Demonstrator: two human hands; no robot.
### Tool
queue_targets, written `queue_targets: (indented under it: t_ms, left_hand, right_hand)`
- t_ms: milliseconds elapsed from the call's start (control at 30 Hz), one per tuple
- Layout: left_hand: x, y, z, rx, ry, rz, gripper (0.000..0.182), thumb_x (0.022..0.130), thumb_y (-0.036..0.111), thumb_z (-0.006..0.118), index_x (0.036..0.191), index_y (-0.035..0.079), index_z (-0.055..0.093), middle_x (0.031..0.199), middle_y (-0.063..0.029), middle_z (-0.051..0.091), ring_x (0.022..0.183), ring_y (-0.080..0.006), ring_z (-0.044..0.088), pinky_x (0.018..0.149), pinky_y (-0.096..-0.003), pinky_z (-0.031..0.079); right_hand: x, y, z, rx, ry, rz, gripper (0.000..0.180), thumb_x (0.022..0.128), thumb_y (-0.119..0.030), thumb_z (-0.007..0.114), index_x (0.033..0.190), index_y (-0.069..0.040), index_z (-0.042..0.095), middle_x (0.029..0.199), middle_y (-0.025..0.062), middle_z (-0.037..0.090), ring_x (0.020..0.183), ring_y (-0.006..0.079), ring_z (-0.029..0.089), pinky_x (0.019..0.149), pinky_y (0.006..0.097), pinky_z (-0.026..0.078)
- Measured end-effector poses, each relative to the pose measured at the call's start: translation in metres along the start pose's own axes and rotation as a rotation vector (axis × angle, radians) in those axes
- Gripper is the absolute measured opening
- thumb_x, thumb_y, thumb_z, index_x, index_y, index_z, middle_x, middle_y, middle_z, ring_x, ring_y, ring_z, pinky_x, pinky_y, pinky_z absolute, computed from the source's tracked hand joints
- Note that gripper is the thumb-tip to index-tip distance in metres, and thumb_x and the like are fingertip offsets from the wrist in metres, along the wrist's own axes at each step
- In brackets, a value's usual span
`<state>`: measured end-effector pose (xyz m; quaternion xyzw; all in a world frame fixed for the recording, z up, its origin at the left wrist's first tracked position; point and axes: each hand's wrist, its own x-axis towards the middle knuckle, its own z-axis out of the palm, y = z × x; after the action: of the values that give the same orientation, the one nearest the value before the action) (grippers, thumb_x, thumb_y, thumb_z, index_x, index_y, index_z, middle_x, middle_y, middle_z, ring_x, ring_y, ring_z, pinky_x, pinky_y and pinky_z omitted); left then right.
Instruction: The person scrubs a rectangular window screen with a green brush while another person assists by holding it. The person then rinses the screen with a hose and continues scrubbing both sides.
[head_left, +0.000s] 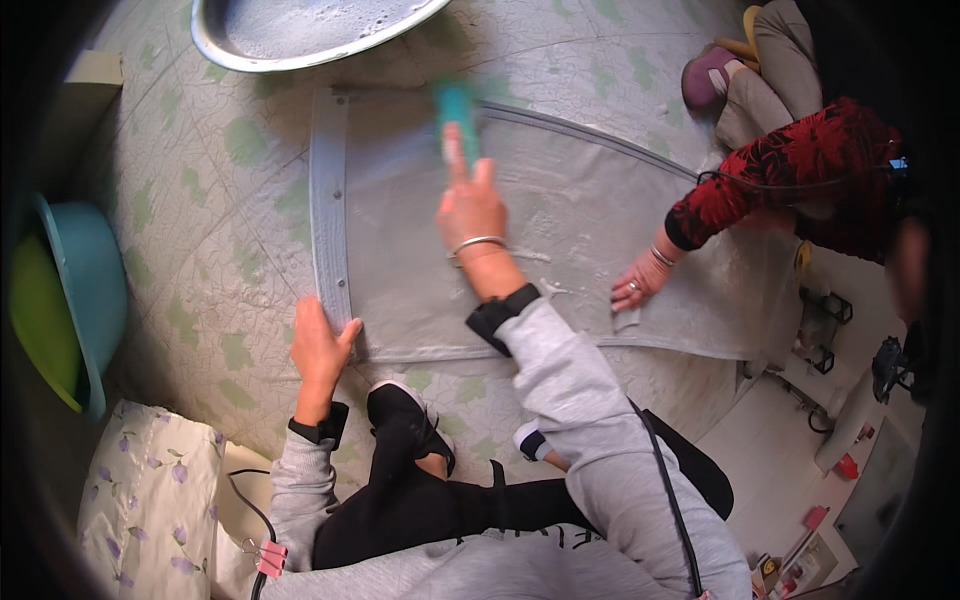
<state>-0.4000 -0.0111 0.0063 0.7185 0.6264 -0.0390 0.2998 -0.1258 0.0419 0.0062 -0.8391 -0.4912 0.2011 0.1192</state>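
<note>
A large grey fabric sheet (540, 217) lies flat on the floor, with a lighter band with snap studs (330, 225) along its left edge and wet, foamy streaks on its middle. My right hand (474, 210), a bracelet at its wrist, holds a teal brush (456, 112) over the upper part of the sheet; the brush is blurred and its bristles cannot be made out. My left hand (321, 341) holds the lower left corner of the sheet, thumb on the band. Another person's hand (641, 281) rests on the sheet at the right, touching a small pale piece (627, 319).
A metal basin (315, 56) of foamy water stands at the top. Blue (94, 277) and green (41, 322) plastic basins are at the left, above a flower-patterned cloth (150, 495). Another person in a red and black sleeve (787, 161) sits at the upper right.
</note>
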Motion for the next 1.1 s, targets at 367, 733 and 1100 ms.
queue_targets:
  t_ms: [367, 733, 1100]
  left_hand:
    - [0.002, -0.002, 0.001, 0.016, 0.054, 0.072, 0.052, 0.068, 0.03, 0.081, 0.097, 0.002, 0.048, 0.096, -0.0165, 0.052, 0.091, -0.0381, 0.054, 0.071, -0.0465, 0.046]
    - [0.005, -0.005, 0.001, 0.041, 0.048, 0.091, 0.054, 0.066, 0.029, 0.082, 0.097, 0.001, 0.048, 0.095, -0.0168, 0.052, 0.089, -0.0388, 0.054, 0.071, -0.0466, 0.047]
    - [0.005, -0.005, 0.005, -0.001, 0.094, 0.082, 0.05, 0.069, 0.031, 0.08, 0.098, 0.003, 0.049, 0.095, -0.015, 0.052, 0.09, -0.0373, 0.055, 0.069, -0.0463, 0.047]
  right_hand:
    - [0.0, 0.141, -0.079, -0.209, 0.224, 0.68, 0.084, 0.086, -0.005, 0.056, 0.152, -0.033, 0.012, 0.105, 0.0202, 0.053, 0.085, 0.0382, 0.06, 0.074, 0.0492, 0.049]
    - [0.035, -0.087, 0.017, 0.151, -0.204, -0.13, 0.086, 0.082, -0.007, 0.054, 0.151, -0.041, 0.016, 0.105, 0.0189, 0.051, 0.084, 0.039, 0.063, 0.075, 0.0467, 0.053]
    - [-0.027, 0.116, -0.051, -0.098, 0.238, 0.292, 0.082, 0.087, -0.006, 0.055, 0.152, -0.035, 0.015, 0.105, 0.0178, 0.056, 0.084, 0.041, 0.06, 0.073, 0.0505, 0.049]
